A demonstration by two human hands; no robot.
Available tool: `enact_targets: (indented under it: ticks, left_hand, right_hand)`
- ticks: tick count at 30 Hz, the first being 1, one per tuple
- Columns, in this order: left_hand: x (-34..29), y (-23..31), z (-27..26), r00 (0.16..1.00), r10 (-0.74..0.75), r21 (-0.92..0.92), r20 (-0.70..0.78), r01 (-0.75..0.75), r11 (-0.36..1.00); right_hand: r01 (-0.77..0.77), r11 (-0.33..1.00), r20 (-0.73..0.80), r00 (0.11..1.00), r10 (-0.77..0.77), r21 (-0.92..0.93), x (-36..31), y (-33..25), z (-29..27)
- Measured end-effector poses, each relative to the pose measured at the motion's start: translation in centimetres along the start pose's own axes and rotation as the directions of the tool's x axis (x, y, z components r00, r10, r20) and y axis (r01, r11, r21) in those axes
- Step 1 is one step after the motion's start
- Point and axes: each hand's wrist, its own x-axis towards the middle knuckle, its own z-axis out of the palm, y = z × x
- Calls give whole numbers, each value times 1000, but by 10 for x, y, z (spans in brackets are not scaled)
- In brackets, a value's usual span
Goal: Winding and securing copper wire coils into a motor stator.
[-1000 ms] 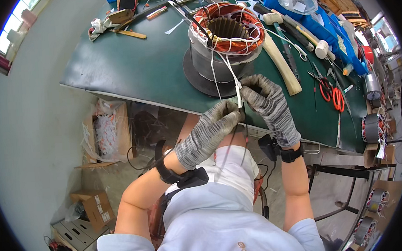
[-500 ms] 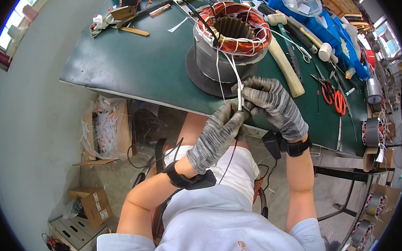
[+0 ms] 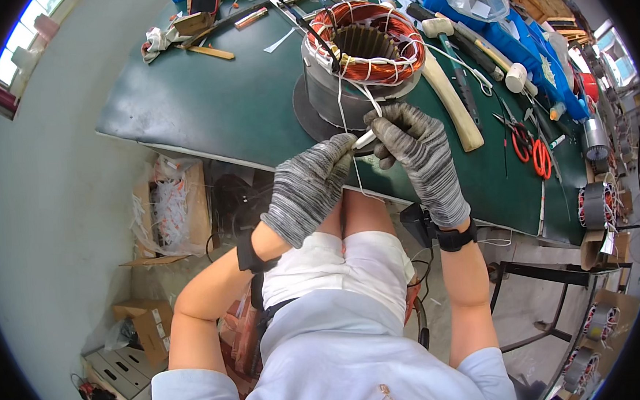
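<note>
A motor stator (image 3: 321, 79) with orange copper windings (image 3: 407, 37) laced in white cord stands on a round dark base at the table's near side. White sleeved leads (image 3: 364, 93) come down from its windings toward my hands. In a grey knitted glove, my left hand (image 3: 310, 182) pinches one end of a short white sleeve (image 3: 365, 139). My right hand (image 3: 418, 153), gloved alike, is closed at the sleeve's other end, by the leads. A thin white cord (image 3: 357, 174) hangs between the hands in a loop past the table edge.
On the green table (image 3: 204, 104), a mallet (image 3: 450, 82), a wooden handle (image 3: 461, 114) and red-handled scissors (image 3: 541, 158) lie to the right. Blue bins (image 3: 546, 69) stand behind them. A box of scraps (image 3: 196, 207) is on the floor at left.
Both hands have moved slightly up and left, and apart from each other. The white sleeve has turned from upright to slanted between them. The dark wire hanging below my hands is out of sight.
</note>
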Motion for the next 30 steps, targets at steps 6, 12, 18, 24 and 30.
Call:
enact_targets:
  ticks: [6, 12, 18, 24, 30]
  left_hand:
    - [-17, 7, 9, 957, -265, -210, 121, 285, 935]
    - [-5, 14, 22, 985, -160, -499, -64, 107, 860]
    - [46, 6, -39, 971, 184, 75, 155, -197, 978]
    - [76, 13, -51, 925, 201, 268, 323, -293, 918]
    - [76, 5, -42, 983, -1, -287, 185, 56, 956]
  right_hand:
    - [487, 548, -8, 743, -670, -681, 1, 28, 4]
    - [27, 800, -11, 1000, -26, 600, -4, 29, 6]
    - [204, 976, -216, 959, -183, 77, -1, 11, -1]
    - [584, 767, 84, 806, -585, -265, 21, 4, -24]
    - [639, 678, 11, 731, -682, -363, 32, 4, -21]
